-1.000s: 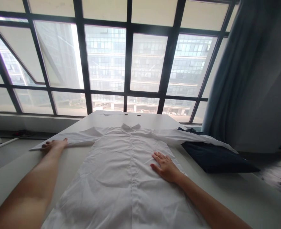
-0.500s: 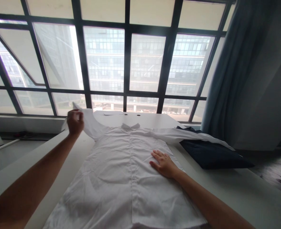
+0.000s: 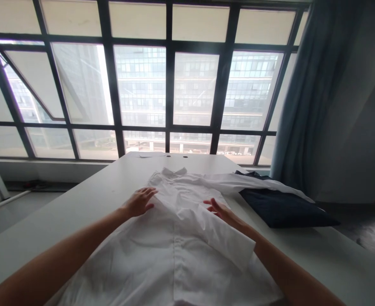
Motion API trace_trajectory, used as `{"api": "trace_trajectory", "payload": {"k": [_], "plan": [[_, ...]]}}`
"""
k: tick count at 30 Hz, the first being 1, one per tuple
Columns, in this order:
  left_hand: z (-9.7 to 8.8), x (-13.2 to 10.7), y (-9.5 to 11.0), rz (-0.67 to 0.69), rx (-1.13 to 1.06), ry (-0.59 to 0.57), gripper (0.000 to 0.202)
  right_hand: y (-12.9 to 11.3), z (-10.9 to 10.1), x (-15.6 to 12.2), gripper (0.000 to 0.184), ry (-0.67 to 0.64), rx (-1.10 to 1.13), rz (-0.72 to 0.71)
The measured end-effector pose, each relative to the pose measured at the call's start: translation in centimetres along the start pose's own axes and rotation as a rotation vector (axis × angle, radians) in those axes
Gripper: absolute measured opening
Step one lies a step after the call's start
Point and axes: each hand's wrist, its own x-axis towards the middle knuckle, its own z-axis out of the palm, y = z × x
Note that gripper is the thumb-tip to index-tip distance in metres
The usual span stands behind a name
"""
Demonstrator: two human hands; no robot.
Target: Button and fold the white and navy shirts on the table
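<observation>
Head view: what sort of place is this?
Probably an office or similar workroom, though I can't be certain. Signs: a white table with two dark round marks like cable holes, a wide dark-framed window, and a large multi-storey building outside.

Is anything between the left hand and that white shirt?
Nothing visible: the left hand appears to rest directly on the white shirt. The dark cloth lies to the right, partly under one sleeve.
</observation>
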Motion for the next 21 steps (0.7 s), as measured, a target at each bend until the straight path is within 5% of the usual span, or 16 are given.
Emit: {"api": "trace_trajectory", "payload": {"k": [5, 12, 17, 21], "plan": [[0.8, 0.7, -3.4, -0.311, 0.051, -0.240, 0.028, -1.8, -1.2, -2.2, 0.086, -0.181, -0.215, 0.071], [1.1, 0.6, -5.4, -0.527, 0.038, -0.176, 0.032, -3.7, -2.0, -4.2, 0.104, -0.366, -0.145, 0.249], [1.0, 0.6, -6.0, -0.667, 0.038, -0.098, 0.030, -3.8, -2.2, -3.8, 0.064, -0.185, 0.053, 0.120], [1.1, 0.1, -6.3, -0.734, 0.027, -0.126, 0.026, -3.1, -2.4, -3.7, 0.058, -0.093, -0.056, 0.241]]}}
